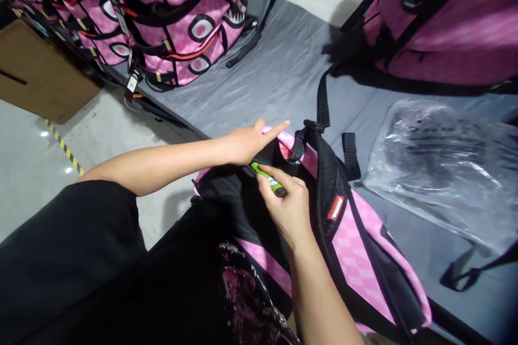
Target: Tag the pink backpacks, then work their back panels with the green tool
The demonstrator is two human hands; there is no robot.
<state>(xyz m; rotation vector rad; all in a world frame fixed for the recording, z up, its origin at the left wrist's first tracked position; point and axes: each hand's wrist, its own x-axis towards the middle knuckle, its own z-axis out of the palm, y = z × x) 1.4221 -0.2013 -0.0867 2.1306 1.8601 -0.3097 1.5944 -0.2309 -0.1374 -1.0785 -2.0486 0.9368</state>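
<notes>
A pink and black backpack (pixel 356 259) lies in front of me with its black straps and a red label upward. My right hand (pixel 285 199) is closed around a green and black handheld tool (pixel 265 177), whose tip points toward my left hand. My left hand (pixel 253 140) rests on the bag's upper edge near a pink strip, its index finger stretched out and its thumb raised. Its lower fingers are partly hidden. The tool's far end meets the black fabric just below the left palm.
Stacked pink backpacks (pixel 202 27) stand at the upper left on the grey-covered table (pixel 259 86). Another pink bag (pixel 453 38) sits at the upper right, above a clear plastic bag (pixel 437 156). A cardboard box (pixel 44 70) is at the far left, near yellow-black floor tape (pixel 65 148).
</notes>
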